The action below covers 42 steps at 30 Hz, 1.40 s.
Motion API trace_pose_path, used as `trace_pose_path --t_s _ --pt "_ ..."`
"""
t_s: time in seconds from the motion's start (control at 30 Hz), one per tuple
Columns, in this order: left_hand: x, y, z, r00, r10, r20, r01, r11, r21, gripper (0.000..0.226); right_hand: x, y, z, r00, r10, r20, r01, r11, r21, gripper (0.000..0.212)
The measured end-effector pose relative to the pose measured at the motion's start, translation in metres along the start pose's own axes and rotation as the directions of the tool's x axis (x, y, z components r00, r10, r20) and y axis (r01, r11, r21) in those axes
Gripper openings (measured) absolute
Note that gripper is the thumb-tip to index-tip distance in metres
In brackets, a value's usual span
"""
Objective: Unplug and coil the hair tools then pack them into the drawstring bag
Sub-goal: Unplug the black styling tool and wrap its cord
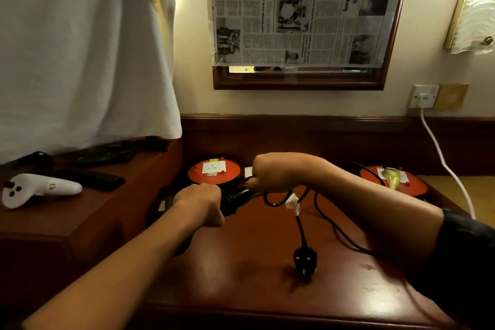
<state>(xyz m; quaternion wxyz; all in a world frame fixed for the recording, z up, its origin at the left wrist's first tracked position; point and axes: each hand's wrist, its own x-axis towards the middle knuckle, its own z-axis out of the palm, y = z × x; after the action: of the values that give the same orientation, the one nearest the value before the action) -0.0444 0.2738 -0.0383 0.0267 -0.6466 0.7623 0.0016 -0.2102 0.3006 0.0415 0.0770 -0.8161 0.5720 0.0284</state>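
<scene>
the person is mid-coil on one hair tool. the left hand [199,197] is wrapped tight around the black tool handle [235,199], holding it low over the dark wooden table [241,289], just in front of an orange cable reel [213,171]. the right hand [263,173] is fisted around the black cord [321,211] right where it leaves the handle, with a loop or two hanging under the fist. the rest of the cord sags down to the table and its black plug [305,260] dangles free, just touching or nearly touching the wood — so this one looks unplugged already.

no drawstring bag anywhere in view, so packing looks a way off.

what could go wrong: that swinging plug could whip around and clip the tabletop or snag on the second orange reel [401,182] behind the right forearm as more loops get pulled in. the slack trailing under the right arm could also catch on the table edge — and yanking through that would kink the cord at the handle. the loops are loose too, so they could slip off the fist and unravel.
</scene>
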Motion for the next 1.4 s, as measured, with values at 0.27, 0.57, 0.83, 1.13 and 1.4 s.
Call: trace_pose_path --t_s 0.27,0.57,0.83,1.13,1.4 --pt "0.010 -0.022 -0.026 0.994 -0.085 -0.064 0.040 0.858 -0.512 0.027 -0.004 -0.017 0.032 0.986 -0.154 -0.061 0.164 0.963 0.215 0.038" --pt "0.002 -0.025 -0.036 0.989 0.144 -0.040 -0.110 0.524 -0.844 0.006 -0.008 0.000 0.054 0.996 -0.091 -0.005 0.075 0.787 0.613 0.032" --pt "-0.010 -0.017 -0.040 0.967 0.250 -0.046 -0.162 0.469 -0.868 0.012 -0.001 0.004 0.074 0.984 -0.127 -0.126 0.171 0.879 0.445 0.039" --pt "-0.012 -0.016 -0.047 0.977 0.201 -0.071 -0.154 0.438 -0.886 0.011 0.002 0.001 0.076 0.930 -0.140 -0.339 0.136 0.990 -0.034 0.040" --pt "-0.019 -0.011 -0.064 0.954 0.296 -0.044 -0.158 0.373 -0.914 0.009 0.004 0.016 0.076 0.916 -0.239 -0.323 0.388 0.737 0.554 0.033"
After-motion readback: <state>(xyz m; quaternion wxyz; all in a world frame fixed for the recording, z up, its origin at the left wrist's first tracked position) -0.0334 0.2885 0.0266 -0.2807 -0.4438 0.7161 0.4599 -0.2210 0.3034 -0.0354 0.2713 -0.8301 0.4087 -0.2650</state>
